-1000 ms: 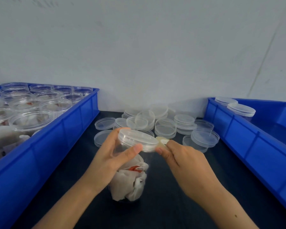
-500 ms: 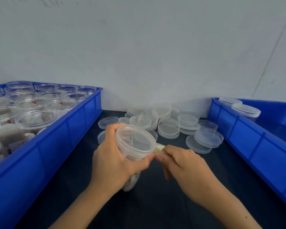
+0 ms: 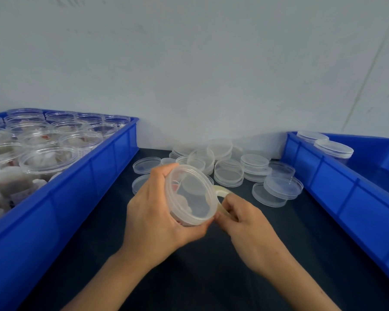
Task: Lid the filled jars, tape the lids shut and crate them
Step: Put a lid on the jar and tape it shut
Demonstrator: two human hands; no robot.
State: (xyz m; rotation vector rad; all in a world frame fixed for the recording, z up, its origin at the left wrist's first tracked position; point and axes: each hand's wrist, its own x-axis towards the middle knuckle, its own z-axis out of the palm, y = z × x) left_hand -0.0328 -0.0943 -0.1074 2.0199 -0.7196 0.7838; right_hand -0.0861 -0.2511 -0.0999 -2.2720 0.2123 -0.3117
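My left hand grips a clear plastic jar with its lid on, tipped so the lid faces me; white packets with a bit of red show inside. My right hand pinches a small roll of pale translucent tape against the lid's right edge. A pile of loose clear lids lies on the dark table behind my hands. The left blue crate holds several open filled jars. The right blue crate holds two lidded jars at its far end.
A white wall closes off the back of the table. The two crates flank a strip of dark table surface where my hands work. Lids spread from the wall toward the middle of that strip.
The jar has been tipped from upright to lid-facing-me and lifted slightly. My right hand with the tape has slid down round the lid's rim toward its lower right edge.
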